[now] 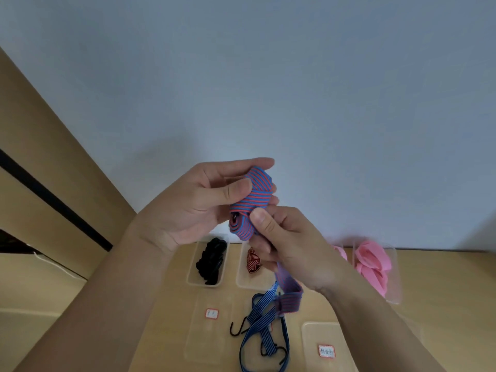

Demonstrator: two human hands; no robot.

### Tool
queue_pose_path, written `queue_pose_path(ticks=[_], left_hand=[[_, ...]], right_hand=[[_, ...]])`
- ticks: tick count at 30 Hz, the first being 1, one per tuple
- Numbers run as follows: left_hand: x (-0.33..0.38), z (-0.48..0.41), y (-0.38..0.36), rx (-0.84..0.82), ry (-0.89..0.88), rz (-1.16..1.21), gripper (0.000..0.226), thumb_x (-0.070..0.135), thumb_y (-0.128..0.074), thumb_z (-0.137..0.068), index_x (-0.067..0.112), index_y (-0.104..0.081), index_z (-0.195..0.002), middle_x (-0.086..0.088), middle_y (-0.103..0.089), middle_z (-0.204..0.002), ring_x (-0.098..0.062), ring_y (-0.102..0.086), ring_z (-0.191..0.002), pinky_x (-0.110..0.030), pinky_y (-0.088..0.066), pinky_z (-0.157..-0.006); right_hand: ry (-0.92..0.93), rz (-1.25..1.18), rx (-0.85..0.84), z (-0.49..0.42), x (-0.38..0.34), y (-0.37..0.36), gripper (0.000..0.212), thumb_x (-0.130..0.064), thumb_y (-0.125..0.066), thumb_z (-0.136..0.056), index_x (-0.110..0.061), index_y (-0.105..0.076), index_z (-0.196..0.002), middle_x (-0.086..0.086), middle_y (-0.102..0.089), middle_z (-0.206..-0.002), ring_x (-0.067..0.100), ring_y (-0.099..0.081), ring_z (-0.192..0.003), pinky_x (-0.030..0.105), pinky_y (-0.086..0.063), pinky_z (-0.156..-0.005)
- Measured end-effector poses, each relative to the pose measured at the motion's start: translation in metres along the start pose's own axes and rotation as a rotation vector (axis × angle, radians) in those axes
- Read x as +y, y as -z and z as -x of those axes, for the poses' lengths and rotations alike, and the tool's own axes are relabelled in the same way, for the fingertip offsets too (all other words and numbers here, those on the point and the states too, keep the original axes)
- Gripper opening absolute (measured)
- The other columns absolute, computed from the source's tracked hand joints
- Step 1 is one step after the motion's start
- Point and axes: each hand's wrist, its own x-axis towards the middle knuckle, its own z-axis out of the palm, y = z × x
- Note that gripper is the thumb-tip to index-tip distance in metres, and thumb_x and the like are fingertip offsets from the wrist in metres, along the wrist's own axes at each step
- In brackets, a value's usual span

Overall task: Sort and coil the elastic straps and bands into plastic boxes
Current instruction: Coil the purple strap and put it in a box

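I hold a blue-and-red striped elastic strap (251, 201), wound into a coil, up in front of the wall. My left hand (198, 202) grips the coil with thumb on its front and fingers behind. My right hand (284, 240) pinches the coil's lower edge, and the strap's loose tail (290, 294) hangs down from this hand. On the table below lies a blue-and-black striped strap (264, 323) with black hooks (239, 328), loose and uncoiled.
Clear plastic boxes stand along the table's back: one with black bands (212, 260), one with a red-striped coil (253, 260), one with pink bands (373, 267). Two labelled clear lids (212, 314) (326, 350) lie nearer me. A wooden panel (40, 167) stands at the left.
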Motion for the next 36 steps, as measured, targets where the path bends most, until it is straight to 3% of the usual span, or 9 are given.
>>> queue_pose_path(ticks=[2, 5, 13, 17, 22, 26, 29, 33, 36], left_hand=[[0.002, -0.002, -0.008, 0.136, -0.058, -0.13, 0.042, 0.008, -0.078, -0.081, 0.02, -0.075, -0.121, -0.01, -0.074, -0.107, -0.034, -0.075, -0.099, -0.034, -0.059, -0.082], [-0.002, -0.007, -0.022, 0.331, -0.15, -0.384, 0.038, 0.02, -0.072, -0.082, 0.031, -0.074, -0.118, -0.003, -0.073, -0.1, -0.037, -0.075, -0.094, -0.042, -0.06, -0.084], [-0.021, -0.014, -0.036, 0.614, -0.426, -0.806, 0.049, 0.034, -0.084, -0.073, 0.041, -0.069, -0.119, 0.012, -0.051, -0.097, -0.004, -0.063, -0.094, -0.027, -0.06, -0.076], [-0.014, -0.009, -0.026, 0.457, -0.257, -0.584, 0.048, 0.043, -0.084, -0.068, 0.035, -0.072, -0.113, 0.01, -0.07, -0.1, -0.008, -0.069, -0.091, -0.024, -0.057, -0.078], [-0.006, 0.007, -0.01, 0.189, -0.196, -0.543, 0.04, 0.012, -0.082, -0.076, 0.016, -0.068, -0.114, -0.006, -0.078, -0.108, -0.022, -0.075, -0.101, -0.025, -0.058, -0.084], [-0.015, 0.012, -0.02, 0.336, -0.359, -0.66, 0.042, 0.018, -0.09, -0.068, 0.02, -0.071, -0.105, 0.0, -0.078, -0.106, -0.021, -0.075, -0.1, -0.031, -0.061, -0.087], [-0.029, 0.012, -0.033, 0.49, -0.568, -0.796, 0.034, 0.031, -0.086, -0.071, 0.032, -0.071, -0.101, 0.009, -0.077, -0.103, -0.016, -0.075, -0.097, -0.021, -0.058, -0.081], [-0.04, 0.007, -0.039, 0.586, -0.821, -0.92, 0.039, 0.026, -0.085, -0.079, 0.018, -0.066, -0.112, 0.005, -0.072, -0.108, 0.001, -0.069, -0.096, -0.007, -0.05, -0.078], [-0.043, 0.001, -0.04, 0.607, -0.906, -0.901, 0.041, 0.022, -0.085, -0.081, 0.016, -0.063, -0.115, 0.0, -0.07, -0.109, -0.002, -0.069, -0.099, -0.009, -0.05, -0.078]], right_hand=[[-0.008, 0.042, 0.065, -0.002, -0.003, 0.006, 0.042, -0.043, -0.049, -0.096, -0.008, -0.05, -0.073, -0.004, -0.033, -0.056, 0.011, -0.024, -0.046, 0.024, -0.028, -0.043], [0.012, 0.175, 0.162, -0.003, -0.007, 0.008, 0.06, -0.055, -0.061, -0.088, 0.004, -0.057, -0.086, -0.005, -0.033, -0.058, 0.011, -0.024, -0.049, 0.029, -0.026, -0.047], [0.124, 0.612, 0.287, -0.001, -0.011, 0.01, 0.038, -0.038, -0.059, -0.098, -0.013, -0.05, -0.071, -0.012, -0.032, -0.054, 0.007, -0.029, -0.052, 0.021, -0.027, -0.049], [0.11, 0.683, 0.258, 0.005, -0.013, 0.007, 0.033, -0.04, -0.057, -0.1, -0.01, -0.064, -0.087, -0.01, -0.037, -0.056, 0.009, -0.033, -0.054, 0.023, -0.029, -0.052], [0.084, 0.84, 0.215, 0.013, -0.019, 0.012, 0.028, -0.039, -0.058, -0.099, -0.015, -0.057, -0.085, -0.008, -0.042, -0.058, 0.012, -0.037, -0.055, 0.031, -0.034, -0.055], [0.099, 0.856, 0.282, 0.015, -0.029, 0.014, 0.021, -0.035, -0.063, -0.097, -0.017, -0.064, -0.088, -0.006, -0.048, -0.06, 0.012, -0.041, -0.058, 0.028, -0.034, -0.056], [0.147, 0.904, 0.347, 0.015, -0.037, 0.016, 0.009, -0.024, -0.065, -0.096, -0.015, -0.067, -0.098, -0.003, -0.052, -0.069, 0.013, -0.043, -0.065, 0.029, -0.036, -0.058], [0.2, 0.916, 0.446, 0.018, -0.042, 0.007, 0.042, -0.016, -0.062, -0.096, -0.02, -0.058, -0.137, -0.003, -0.057, -0.091, 0.009, -0.051, -0.078, 0.019, -0.041, -0.068], [0.257, 0.84, 0.508, 0.023, -0.045, -0.002, 0.031, -0.016, -0.051, -0.096, -0.017, -0.063, -0.125, -0.004, -0.049, -0.083, 0.011, -0.049, -0.074, 0.021, -0.039, -0.063]])
